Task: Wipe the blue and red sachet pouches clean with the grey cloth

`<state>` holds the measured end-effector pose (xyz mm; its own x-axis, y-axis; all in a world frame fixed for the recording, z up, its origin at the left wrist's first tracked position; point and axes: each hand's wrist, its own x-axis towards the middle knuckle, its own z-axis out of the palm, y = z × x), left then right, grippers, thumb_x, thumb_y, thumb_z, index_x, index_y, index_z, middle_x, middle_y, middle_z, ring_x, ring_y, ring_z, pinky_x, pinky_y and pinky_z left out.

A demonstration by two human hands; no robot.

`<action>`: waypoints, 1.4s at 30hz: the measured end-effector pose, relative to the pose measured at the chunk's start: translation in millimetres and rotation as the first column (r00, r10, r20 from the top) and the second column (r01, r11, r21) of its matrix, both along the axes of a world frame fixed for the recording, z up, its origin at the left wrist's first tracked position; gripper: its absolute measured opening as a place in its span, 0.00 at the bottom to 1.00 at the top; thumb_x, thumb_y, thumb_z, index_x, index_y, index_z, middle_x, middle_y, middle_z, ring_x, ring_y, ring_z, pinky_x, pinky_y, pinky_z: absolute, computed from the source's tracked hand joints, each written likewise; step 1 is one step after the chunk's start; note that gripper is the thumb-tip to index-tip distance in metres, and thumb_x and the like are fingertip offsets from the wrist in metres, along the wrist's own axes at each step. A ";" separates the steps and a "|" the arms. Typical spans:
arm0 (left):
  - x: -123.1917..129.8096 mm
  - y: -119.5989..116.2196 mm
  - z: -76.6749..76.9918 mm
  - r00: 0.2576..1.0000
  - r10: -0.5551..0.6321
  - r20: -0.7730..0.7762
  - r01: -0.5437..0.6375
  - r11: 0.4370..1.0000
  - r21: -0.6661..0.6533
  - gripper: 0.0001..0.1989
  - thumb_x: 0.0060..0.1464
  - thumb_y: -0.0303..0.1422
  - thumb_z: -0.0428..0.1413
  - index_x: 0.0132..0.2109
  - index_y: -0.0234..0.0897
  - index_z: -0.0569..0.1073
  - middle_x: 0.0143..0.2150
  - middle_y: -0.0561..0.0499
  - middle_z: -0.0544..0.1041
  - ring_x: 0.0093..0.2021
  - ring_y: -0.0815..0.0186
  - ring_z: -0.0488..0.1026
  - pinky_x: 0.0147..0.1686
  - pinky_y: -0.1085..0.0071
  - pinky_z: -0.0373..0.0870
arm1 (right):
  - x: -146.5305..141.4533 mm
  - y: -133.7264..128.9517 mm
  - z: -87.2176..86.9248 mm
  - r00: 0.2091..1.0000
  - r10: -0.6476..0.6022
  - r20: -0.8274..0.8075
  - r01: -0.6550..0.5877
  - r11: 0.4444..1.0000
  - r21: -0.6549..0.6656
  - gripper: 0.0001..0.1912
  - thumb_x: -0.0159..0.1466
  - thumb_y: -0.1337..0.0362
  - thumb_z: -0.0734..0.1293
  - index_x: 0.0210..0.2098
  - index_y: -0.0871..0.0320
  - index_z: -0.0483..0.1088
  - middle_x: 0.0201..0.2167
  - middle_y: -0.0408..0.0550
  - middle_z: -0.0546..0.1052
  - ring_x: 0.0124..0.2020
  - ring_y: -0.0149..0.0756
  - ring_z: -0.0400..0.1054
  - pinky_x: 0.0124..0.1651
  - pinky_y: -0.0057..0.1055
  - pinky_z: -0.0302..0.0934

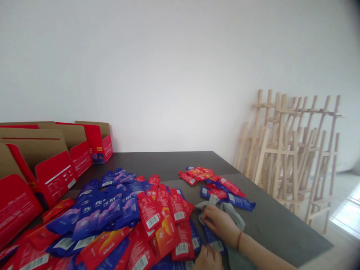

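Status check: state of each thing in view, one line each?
left hand: partly in view at the bottom edge, beside the sachets
right hand: fingers curled, on the cloth
grey cloth: crumpled under the right hand
red and blue sachets: loose, overlapping, in a large heap and a smaller one
cardboard display boxes: open, upright, red fronts
wooden easels: folded, leaning together by the wall
dark table: flat, sachets lying on it
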<state>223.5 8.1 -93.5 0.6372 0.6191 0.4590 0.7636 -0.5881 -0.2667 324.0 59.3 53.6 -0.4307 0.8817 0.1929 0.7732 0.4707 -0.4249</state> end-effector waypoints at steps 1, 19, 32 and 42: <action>1.5 -0.7 1.9 1.000 0.016 -0.009 -0.016 0.999 -0.050 0.10 0.51 0.28 0.58 0.39 0.28 0.81 0.33 0.37 0.81 0.34 0.54 0.78 0.34 0.63 0.69 | -3.3 10.0 0.1 0.999 -0.048 -0.004 0.048 0.999 0.015 0.08 0.64 0.69 0.62 0.36 0.55 0.73 0.40 0.48 0.76 0.43 0.41 0.72 0.47 0.36 0.65; -40.1 -6.1 68.3 0.988 -0.156 -0.013 0.151 0.969 -0.196 0.09 0.55 0.22 0.54 0.40 0.28 0.77 0.34 0.39 0.79 0.33 0.58 0.75 0.29 0.68 0.65 | 26.4 -21.9 -19.3 0.992 -0.028 -0.127 0.029 1.000 0.005 0.07 0.60 0.70 0.61 0.33 0.54 0.70 0.38 0.49 0.75 0.39 0.41 0.72 0.44 0.36 0.66; -32.3 47.0 179.0 0.637 -0.687 -0.351 0.536 0.721 -0.439 0.21 0.51 0.32 0.65 0.53 0.37 0.74 0.48 0.47 0.78 0.49 0.58 0.74 0.37 0.63 0.69 | 53.1 0.1 -20.9 0.970 -0.033 -0.242 0.044 0.998 0.041 0.18 0.57 0.71 0.60 0.45 0.54 0.72 0.47 0.50 0.77 0.51 0.42 0.71 0.57 0.38 0.63; -51.3 56.1 219.5 0.607 -0.684 -0.405 0.725 0.685 -0.069 0.07 0.64 0.27 0.58 0.35 0.37 0.72 0.32 0.53 0.75 0.38 0.66 0.72 0.32 0.66 0.62 | 54.1 -12.6 -17.7 0.958 -0.074 -0.275 0.091 0.995 0.050 0.15 0.61 0.71 0.60 0.45 0.56 0.72 0.45 0.53 0.77 0.49 0.44 0.71 0.54 0.41 0.65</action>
<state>172.2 64.2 126.0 0.9848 -0.1273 0.1184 -0.0494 -0.8577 -0.5118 378.2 46.7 35.9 -0.2800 0.8946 0.3483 0.6694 0.4420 -0.5972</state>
